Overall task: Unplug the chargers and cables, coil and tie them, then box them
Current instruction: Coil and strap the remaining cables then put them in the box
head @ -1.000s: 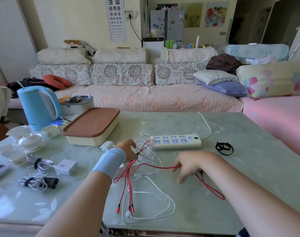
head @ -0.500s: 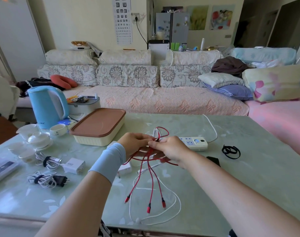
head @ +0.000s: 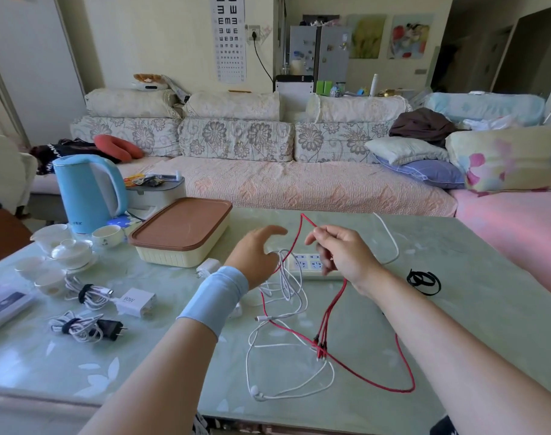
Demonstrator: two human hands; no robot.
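Note:
My right hand (head: 343, 252) pinches a red multi-plug cable (head: 330, 312) and holds it lifted above the table, a loop rising over the fingers and the plug ends hanging down to the tabletop. My left hand (head: 255, 252), a blue wristband below it, hovers beside it with fingers spread, touching loose white cables (head: 286, 277) that trail over the table. A white power strip (head: 305, 262) lies behind both hands. The cream box with a brown lid (head: 183, 227) stands at the left. Black ties (head: 423, 279) lie to the right.
Two coiled, tied cables with chargers (head: 88, 293) (head: 79, 326) lie at the left of the green table (head: 475, 309). Behind them stand a blue kettle (head: 85, 193) and white tea cups (head: 66, 249). A sofa (head: 299, 183) runs behind the table.
The right hand has lifted the red cable higher and drawn a loop up. The left hand has let go of the red cable and spread its fingers.

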